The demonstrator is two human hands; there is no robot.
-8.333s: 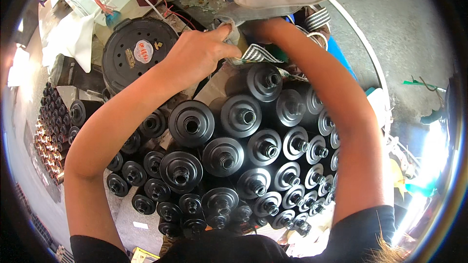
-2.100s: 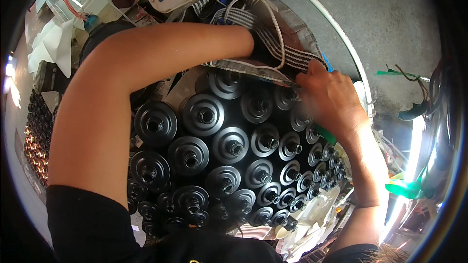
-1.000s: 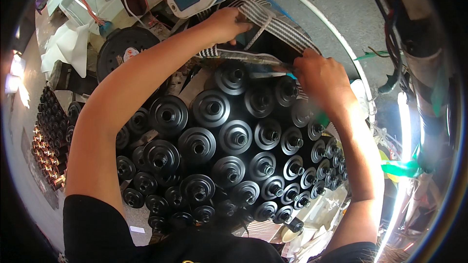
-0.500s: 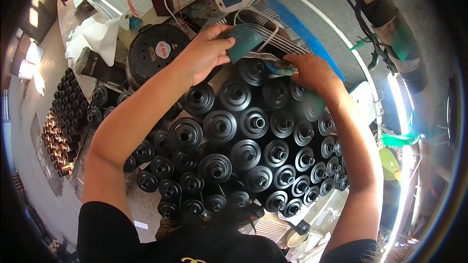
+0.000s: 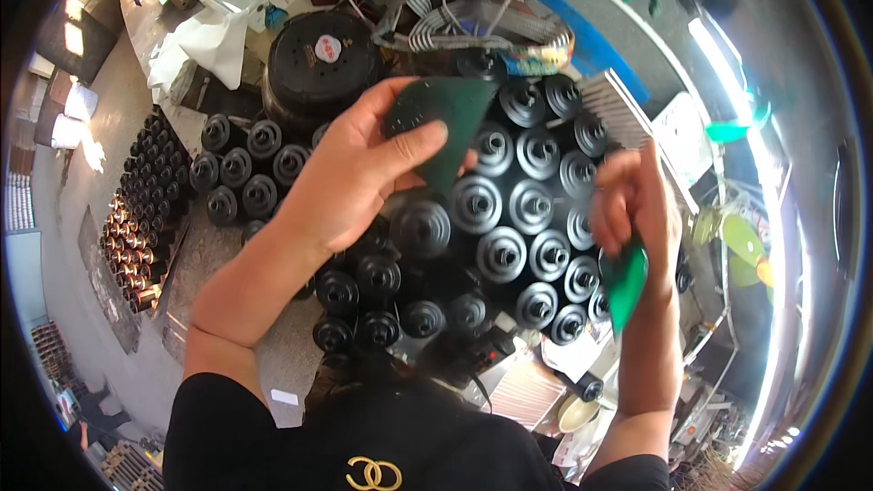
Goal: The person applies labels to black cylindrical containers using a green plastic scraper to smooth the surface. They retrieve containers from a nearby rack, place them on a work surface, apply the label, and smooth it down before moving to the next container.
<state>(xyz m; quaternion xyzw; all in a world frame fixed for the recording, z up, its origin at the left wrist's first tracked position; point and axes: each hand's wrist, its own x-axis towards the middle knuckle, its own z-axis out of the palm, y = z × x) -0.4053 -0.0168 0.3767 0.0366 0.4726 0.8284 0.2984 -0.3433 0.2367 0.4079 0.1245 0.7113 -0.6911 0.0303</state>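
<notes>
My left hand (image 5: 368,155) grips a dark green, thin, flat piece (image 5: 438,127) with pale specks, thumb across its face and fingers behind. It is raised over a dense group of black cylinders (image 5: 502,253), which show stepped round ends with small central stubs. Over the right side of that group is my right hand (image 5: 637,195), smeared by motion, its fingers seemingly bent. Just below its fingers appears a bright green patch (image 5: 624,289); whether the hand holds it or it is a reflection, I cannot tell.
Behind the cylinders lie a bundle of pale striped straps (image 5: 473,14) and a round black lidded pot (image 5: 323,59). Along the far right runs a blue strip (image 5: 582,23). More cylinders stand on the floor at left (image 5: 150,200). A ribbed white panel (image 5: 627,118) leans right.
Both hands have drawn back from the straps toward me. The dark green piece came along in my left hand; my right hand has let go of the strap bundle and moved right.
</notes>
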